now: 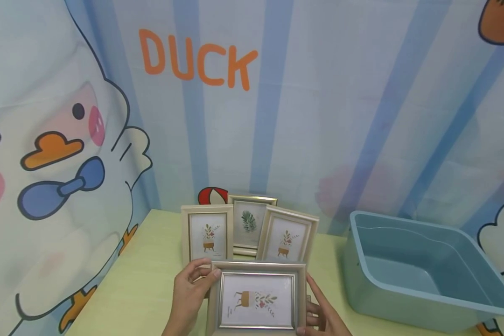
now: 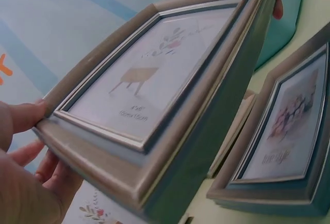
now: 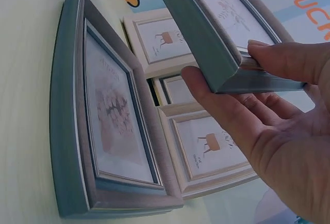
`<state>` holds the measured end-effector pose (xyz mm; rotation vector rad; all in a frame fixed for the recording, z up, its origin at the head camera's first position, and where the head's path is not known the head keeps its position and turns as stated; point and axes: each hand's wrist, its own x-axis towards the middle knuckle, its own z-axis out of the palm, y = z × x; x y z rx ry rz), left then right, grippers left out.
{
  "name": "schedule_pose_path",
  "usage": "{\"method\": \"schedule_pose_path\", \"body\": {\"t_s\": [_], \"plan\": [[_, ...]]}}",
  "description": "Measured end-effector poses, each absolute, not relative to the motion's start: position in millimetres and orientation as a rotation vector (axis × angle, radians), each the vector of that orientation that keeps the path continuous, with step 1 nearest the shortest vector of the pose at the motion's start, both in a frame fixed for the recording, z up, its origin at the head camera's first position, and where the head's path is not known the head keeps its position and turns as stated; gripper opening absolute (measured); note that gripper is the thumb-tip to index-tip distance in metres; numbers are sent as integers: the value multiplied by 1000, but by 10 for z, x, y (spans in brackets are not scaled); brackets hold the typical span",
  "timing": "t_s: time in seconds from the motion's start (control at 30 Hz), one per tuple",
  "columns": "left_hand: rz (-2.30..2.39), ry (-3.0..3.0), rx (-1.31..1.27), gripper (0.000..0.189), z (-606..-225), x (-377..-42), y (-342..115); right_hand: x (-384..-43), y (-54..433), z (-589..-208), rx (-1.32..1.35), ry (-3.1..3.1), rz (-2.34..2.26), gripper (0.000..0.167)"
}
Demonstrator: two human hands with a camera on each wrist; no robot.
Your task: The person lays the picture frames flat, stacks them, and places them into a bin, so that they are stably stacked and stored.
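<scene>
Both hands hold a picture frame [image 1: 256, 268] sideways, its potted-plant picture turned on its side. My left hand [image 1: 192, 290] pinches its left edge, thumb on the front. At the opposite edge, my right hand [image 1: 324, 313] grips it, the thumb [image 3: 289, 61] over the rim and fingers behind. In the wrist views, another frame with a flower picture [image 2: 289, 126] stands close by below the held one. Behind are a cream frame [image 1: 207, 233] with a potted plant, a gold-edged frame [image 1: 248, 221] with a green leaf, and a tilted cream frame [image 1: 287, 238].
A blue-green plastic bin [image 1: 420, 298] stands on the right of the pale yellow table [image 1: 122, 289]. A cloth backdrop [image 1: 319, 116] with blue stripes, ducks and the word DUCK hangs behind the table and along its left.
</scene>
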<state>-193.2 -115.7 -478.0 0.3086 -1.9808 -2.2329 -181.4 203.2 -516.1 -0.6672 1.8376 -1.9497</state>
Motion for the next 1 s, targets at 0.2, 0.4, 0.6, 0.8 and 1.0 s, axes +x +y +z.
{"method": "schedule_pose_path", "body": {"t_s": [0.2, 0.4, 0.6, 0.8, 1.0], "plan": [[-2437, -1798, 265, 31, -4886, -1941, -1147, -1824, 2026, -5183, -733, 1833, -1952, 105], [-2648, -1673, -6, 34, -4984, -1906, -1186, -1839, 2069, -5210, -692, 1836, -1983, 105], [-2738, -1816, -196, 41, -5076, -1880, -1341, -1897, 2175, -5326, -684, 1710, -2020, 99], [-2809, -1936, -494, 57, -5191, -1894, -1504, -1993, 2327, -5582, -638, 1480, -2062, 86], [-2838, -2082, -595, 73, -5287, -1911, -1574, -2009, 2463, -5737, -619, 1413, -2015, 75]]}}
